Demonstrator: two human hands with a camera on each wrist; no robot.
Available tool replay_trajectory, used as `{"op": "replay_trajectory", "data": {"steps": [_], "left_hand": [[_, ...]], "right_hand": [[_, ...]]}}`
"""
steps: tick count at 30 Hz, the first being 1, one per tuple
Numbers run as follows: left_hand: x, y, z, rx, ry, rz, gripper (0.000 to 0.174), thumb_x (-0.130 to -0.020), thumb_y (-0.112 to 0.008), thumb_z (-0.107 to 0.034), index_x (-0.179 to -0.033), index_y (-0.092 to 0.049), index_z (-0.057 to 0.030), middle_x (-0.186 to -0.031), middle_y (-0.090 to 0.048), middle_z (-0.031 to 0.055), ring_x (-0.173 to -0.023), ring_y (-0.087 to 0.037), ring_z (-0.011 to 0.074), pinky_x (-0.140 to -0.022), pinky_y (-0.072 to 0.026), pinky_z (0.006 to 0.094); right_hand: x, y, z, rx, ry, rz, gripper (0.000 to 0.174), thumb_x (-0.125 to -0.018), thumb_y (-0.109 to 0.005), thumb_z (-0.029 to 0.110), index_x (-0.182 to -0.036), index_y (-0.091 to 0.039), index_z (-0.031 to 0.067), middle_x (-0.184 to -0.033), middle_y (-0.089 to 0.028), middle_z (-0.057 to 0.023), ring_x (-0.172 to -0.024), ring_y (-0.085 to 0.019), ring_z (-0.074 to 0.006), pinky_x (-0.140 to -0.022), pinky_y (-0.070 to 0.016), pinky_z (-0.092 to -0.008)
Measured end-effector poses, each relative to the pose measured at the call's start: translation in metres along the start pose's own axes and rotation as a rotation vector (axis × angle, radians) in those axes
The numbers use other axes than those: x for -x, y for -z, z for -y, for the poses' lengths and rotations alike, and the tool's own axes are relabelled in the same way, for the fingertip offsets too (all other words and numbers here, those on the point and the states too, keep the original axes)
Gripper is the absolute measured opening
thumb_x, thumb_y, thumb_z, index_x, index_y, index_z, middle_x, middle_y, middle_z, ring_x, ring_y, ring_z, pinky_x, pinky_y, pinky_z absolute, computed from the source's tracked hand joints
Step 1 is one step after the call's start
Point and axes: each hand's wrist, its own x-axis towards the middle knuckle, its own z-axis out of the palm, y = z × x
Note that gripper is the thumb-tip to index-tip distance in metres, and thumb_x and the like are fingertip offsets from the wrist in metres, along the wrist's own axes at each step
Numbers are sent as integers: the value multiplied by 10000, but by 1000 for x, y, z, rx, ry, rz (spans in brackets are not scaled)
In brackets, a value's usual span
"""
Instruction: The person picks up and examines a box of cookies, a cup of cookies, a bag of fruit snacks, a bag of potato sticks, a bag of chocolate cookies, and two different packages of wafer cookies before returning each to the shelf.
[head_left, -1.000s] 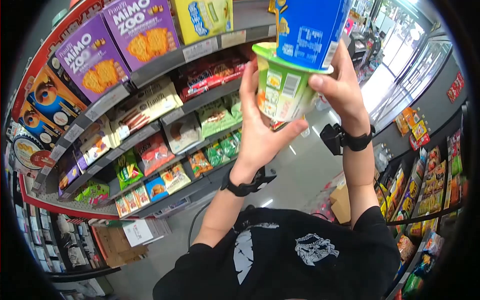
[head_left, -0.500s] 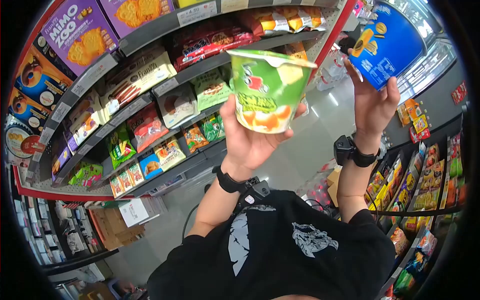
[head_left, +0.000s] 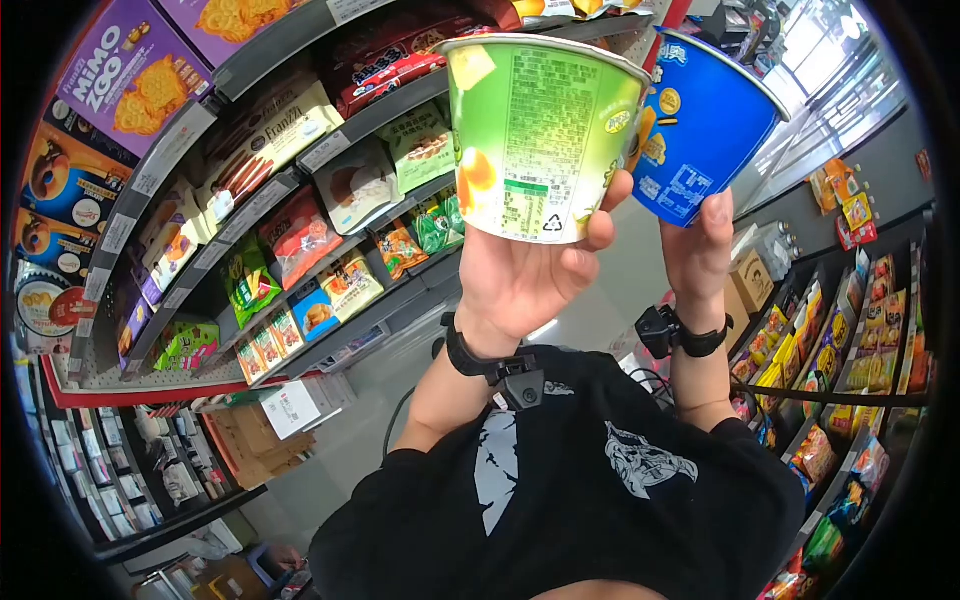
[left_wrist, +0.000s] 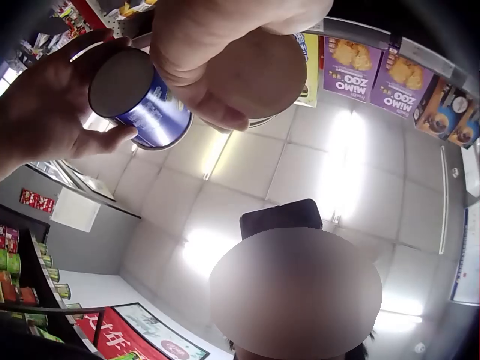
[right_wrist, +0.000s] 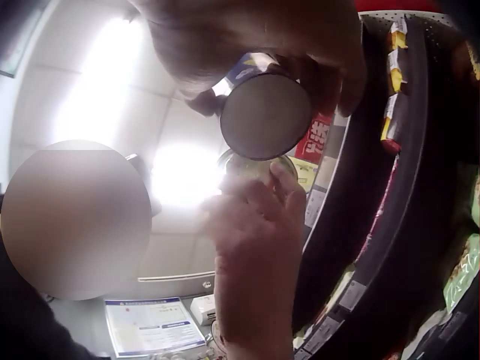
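Note:
My left hand (head_left: 525,275) grips a green paper snack cup (head_left: 545,140) from below, in the middle of the head view. Its printed label panel and recycling mark face the head camera. Just to the right, my right hand (head_left: 700,250) holds a blue paper cup (head_left: 705,130) by its lower part, tilted. The green cup's rim overlaps the blue cup's left edge in this view. In the left wrist view the pale base of the green cup (left_wrist: 262,75) shows under the left hand. The round base of the blue cup (right_wrist: 266,116) fills the middle of the right wrist view.
A curved shelf on the left bears purple biscuit boxes (head_left: 140,75), a cream wafer pack (head_left: 270,150) and several snack bags (head_left: 300,235). Racks of packets (head_left: 870,350) stand on the right. Cardboard boxes (head_left: 255,440) lie on the floor at lower left.
A second ago the blue cup stood on the green one, both hands at the green cup. The cups came apart; the blue cup swung right, then back beside the green, whose label panel turned forward.

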Motion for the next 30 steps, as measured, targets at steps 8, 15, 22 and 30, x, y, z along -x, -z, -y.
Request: {"op": "replay_trajectory", "data": {"steps": [8,15,22,30], "left_hand": [[1,2,-1,-56,-61,7,642,-908,-506,-470,-1391,-363,-73,-1343,-404,160,-1035,-523,237,-774,-486,322],[6,2,-2,-114,-68,10,644,-908,-485,-500,-1389,-376,-86,-1338,-415,154,-1025,-530,234,-811,-455,339],[6,1,-5,-128,-67,-3,650,-910,-478,-513,-1394,-373,-92,-1325,-427,152,-1009,-533,230,-812,-453,341],[2,-3,-4,13,-139,41,822,-846,-534,-590,-1438,-278,-80,-1431,-341,210,-1269,-422,341,-1054,-378,468]], "right_hand": [[3,-6,-1,71,22,-36,846,-785,-670,514,-1362,-319,5,-1261,-491,-110,-1137,-521,-185,-948,-437,-337],[1,-10,-4,48,-9,-42,876,-772,-682,525,-1367,-308,3,-1282,-471,-112,-1158,-505,-189,-961,-424,-336],[-1,-18,-7,37,-12,-46,873,-766,-687,534,-1354,-321,4,-1273,-475,-113,-1156,-504,-190,-967,-418,-337],[1,-21,-10,17,-13,-63,876,-782,-679,518,-1378,-293,5,-1294,-467,-117,-1169,-503,-199,-982,-415,-345]]}}
